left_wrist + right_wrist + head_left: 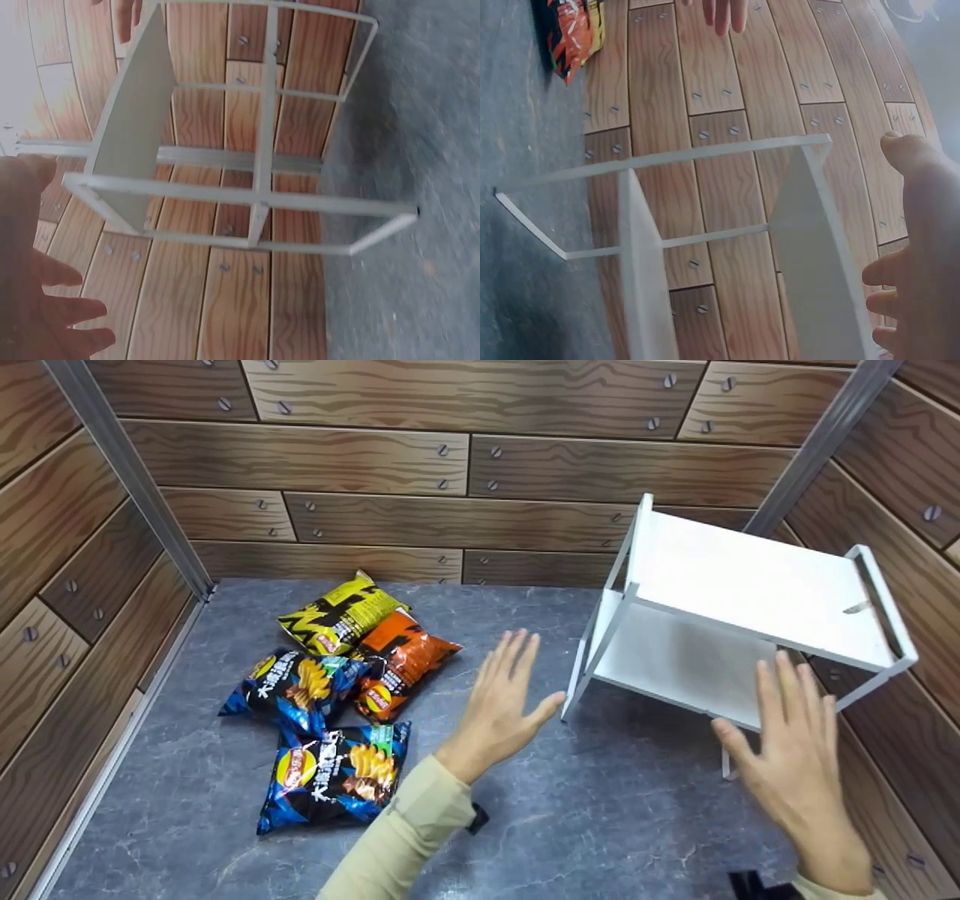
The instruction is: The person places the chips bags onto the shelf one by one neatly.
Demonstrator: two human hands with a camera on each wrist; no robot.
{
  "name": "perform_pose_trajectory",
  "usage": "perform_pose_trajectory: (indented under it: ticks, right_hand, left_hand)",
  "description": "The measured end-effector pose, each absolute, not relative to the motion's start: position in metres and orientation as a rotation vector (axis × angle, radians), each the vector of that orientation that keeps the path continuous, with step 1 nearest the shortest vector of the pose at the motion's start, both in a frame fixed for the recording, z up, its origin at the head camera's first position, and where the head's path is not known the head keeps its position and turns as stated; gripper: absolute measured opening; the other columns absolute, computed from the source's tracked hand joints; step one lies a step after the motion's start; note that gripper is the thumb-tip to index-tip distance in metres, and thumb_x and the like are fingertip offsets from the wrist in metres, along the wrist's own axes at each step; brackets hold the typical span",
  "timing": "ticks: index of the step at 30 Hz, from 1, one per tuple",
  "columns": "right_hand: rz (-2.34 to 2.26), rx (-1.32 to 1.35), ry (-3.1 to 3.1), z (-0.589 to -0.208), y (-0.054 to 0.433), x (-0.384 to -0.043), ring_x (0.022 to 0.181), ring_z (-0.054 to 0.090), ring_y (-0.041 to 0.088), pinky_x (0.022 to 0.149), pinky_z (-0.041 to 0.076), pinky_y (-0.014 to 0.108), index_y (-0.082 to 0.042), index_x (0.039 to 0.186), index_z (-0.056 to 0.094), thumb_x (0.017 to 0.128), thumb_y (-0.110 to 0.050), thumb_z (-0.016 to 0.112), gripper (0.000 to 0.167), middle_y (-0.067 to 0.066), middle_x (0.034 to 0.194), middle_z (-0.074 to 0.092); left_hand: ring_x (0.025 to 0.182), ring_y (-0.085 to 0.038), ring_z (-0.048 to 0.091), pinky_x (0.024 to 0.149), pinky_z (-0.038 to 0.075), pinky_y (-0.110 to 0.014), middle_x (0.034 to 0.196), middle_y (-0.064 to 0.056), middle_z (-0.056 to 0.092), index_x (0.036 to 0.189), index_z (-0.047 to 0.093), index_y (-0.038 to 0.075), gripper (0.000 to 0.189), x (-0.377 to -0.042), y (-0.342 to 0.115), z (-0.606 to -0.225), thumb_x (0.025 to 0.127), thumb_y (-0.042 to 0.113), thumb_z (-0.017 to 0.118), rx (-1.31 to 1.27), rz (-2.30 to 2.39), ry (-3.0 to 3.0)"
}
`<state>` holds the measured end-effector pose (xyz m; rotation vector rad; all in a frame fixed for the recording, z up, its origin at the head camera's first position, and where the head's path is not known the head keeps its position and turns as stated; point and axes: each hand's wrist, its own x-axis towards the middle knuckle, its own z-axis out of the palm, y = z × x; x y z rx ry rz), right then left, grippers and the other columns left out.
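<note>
A white two-tier shelf rack (750,585) stands at the right on the grey marbled floor. My left hand (499,709) is held in the air left of the rack, fingers straight and thumb spread, holding nothing. In front of the rack's right part, my right hand (799,757) is raised with extended fingers and nothing in it. The left wrist view shows the left hand (52,300) apart from the rack's frame (262,135). From the right wrist, a gap also shows between the right hand (922,247) and the shelf board (810,240).
Left of my hands lie several chip bags: a yellow bag (345,611), an orange bag (409,660), an upper blue bag (300,686) and a lower blue bag (337,776). Wood-patterned walls (360,457) with metal corner posts (139,472) enclose the floor.
</note>
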<state>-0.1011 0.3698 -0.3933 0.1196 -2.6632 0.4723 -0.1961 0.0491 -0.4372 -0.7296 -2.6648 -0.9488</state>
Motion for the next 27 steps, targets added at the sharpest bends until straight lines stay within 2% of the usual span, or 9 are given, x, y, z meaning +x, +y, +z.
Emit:
perform_pose_trajectory:
  ticks: [5, 14, 22, 27]
  right_hand:
    - [0.46, 0.071, -2.626, -0.376, 0.382, -0.108, 0.155, 0.0, 0.037, 0.122, -0.013, 0.056, -0.005, 0.158, 0.019, 0.097, -0.046, 0.05, 0.079, 0.016, 0.167, 0.009]
    - [0.412, -0.079, -2.562, -0.35, 0.401, -0.119, 0.154, 0.0, 0.041, 0.122, -0.01, 0.059, 0.003, 0.154, 0.022, 0.103, -0.051, 0.034, 0.076, 0.022, 0.165, 0.012]
    - [0.373, -0.255, -2.589, -0.339, 0.433, -0.132, 0.152, -0.006, 0.047, 0.119, -0.01, 0.065, 0.007, 0.154, 0.015, 0.103, -0.044, 0.036, 0.075, 0.027, 0.164, 0.005]
    - [0.398, -0.35, -2.659, -0.342, 0.451, -0.143, 0.15, -0.012, 0.049, 0.118, -0.012, 0.066, 0.009, 0.154, 0.008, 0.103, -0.045, 0.034, 0.079, 0.029, 0.163, -0.004]
  left_hand:
    - [0.152, -0.028, 0.023, 0.124, 0.02, -0.044, 0.163, -0.011, 0.028, 0.157, 0.024, 0.01, 0.075, -0.202, 0.072, -0.435, 0.099, 0.052, 0.048, -0.762, -0.997, -2.621]
    - [0.146, -0.028, 0.037, 0.121, 0.03, -0.035, 0.154, -0.015, 0.042, 0.152, 0.034, 0.001, 0.066, -0.21, 0.111, -0.432, 0.101, 0.037, 0.054, -0.797, -1.06, -2.508]
    - [0.141, -0.026, 0.043, 0.119, 0.034, -0.032, 0.152, -0.015, 0.043, 0.154, 0.031, 0.002, 0.063, -0.225, 0.133, -0.431, 0.101, 0.028, 0.055, -0.753, -1.163, -2.532]
    - [0.138, -0.025, 0.047, 0.115, 0.039, -0.03, 0.152, -0.015, 0.043, 0.154, 0.029, 0.001, 0.063, -0.231, 0.143, -0.433, 0.102, 0.025, 0.054, -0.75, -1.201, -2.561]
